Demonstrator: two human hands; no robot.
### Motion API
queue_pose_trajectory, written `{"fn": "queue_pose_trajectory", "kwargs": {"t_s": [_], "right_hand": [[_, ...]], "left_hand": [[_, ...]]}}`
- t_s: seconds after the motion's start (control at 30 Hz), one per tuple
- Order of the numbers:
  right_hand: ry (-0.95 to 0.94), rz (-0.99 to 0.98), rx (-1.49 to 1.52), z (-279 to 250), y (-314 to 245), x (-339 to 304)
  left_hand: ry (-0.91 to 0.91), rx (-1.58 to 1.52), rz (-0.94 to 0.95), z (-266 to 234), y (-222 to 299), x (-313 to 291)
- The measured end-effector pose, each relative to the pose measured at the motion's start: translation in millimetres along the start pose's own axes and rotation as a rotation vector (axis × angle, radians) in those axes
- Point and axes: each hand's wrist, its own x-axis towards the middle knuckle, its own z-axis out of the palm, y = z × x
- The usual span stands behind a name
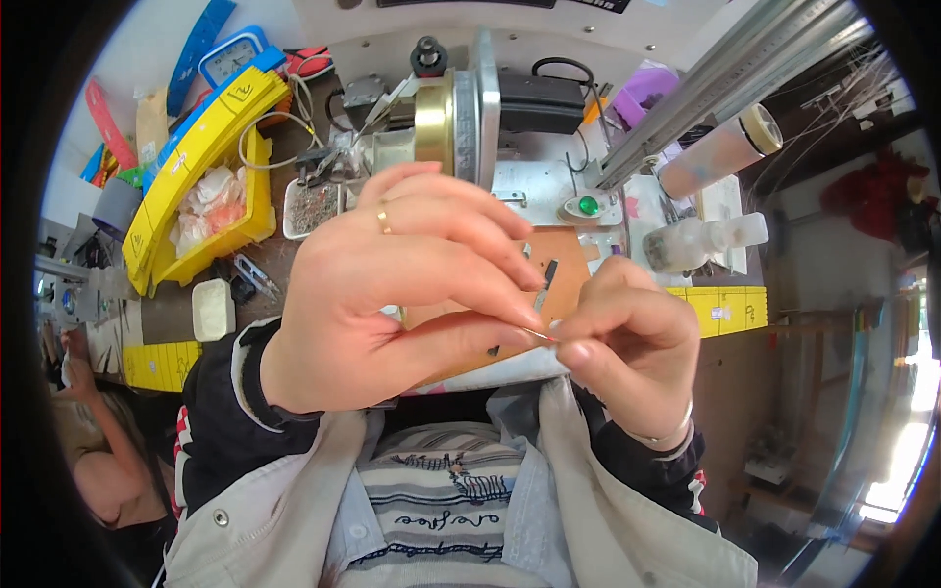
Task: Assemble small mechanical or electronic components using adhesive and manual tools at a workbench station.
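Note:
My left hand (392, 284) is raised close to the camera, a gold ring on one finger, its thumb and fingertips pinched together. My right hand (627, 338) meets it from the right, a bracelet at its wrist. Between the two sets of fingertips lies a thin sewing needle (541, 336), held by both hands. Any thread is too fine to see. Behind the hands stands a sewing machine (461, 118) with a brass-coloured wheel, and a brown flat piece (564, 265) lies on its bed.
A yellow bin (230, 211) with crumpled bits and a yellow ruler (201, 142) sit at the left. A small tray of pins (312, 206) lies beside the machine. A white spool (716, 152) and plastic bottle (701, 243) stand at the right. Another person (93, 431) sits at lower left.

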Motion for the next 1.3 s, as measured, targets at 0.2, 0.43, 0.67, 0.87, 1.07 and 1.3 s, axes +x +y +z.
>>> {"fn": "queue_pose_trajectory", "kwargs": {"t_s": [0.2, 0.43, 0.67, 0.87, 1.07, 1.3], "right_hand": [[0.446, 0.104, -0.359, -31, 56, 8], [0.521, -0.248, -0.750, -65, 78, 19], [0.534, 0.030, -0.967, -95, 102, 45], [0.765, -0.227, -0.614, -100, 15, 14], [0.069, -0.177, -0.921, -92, 17, -107], [0.645, 1.061, -0.785, -174, 66, -305]], "left_hand": [[0.354, 0.372, 0.124, -28, -4, -19], [0.640, 0.271, 0.019, -47, -24, -59], [0.682, 0.216, -0.047, -42, -14, -66], [0.920, 0.292, -0.033, -69, -26, -95], [0.967, 0.039, -0.084, -66, -64, -114], [0.236, 0.089, -0.118, 45, -30, -64]]}}
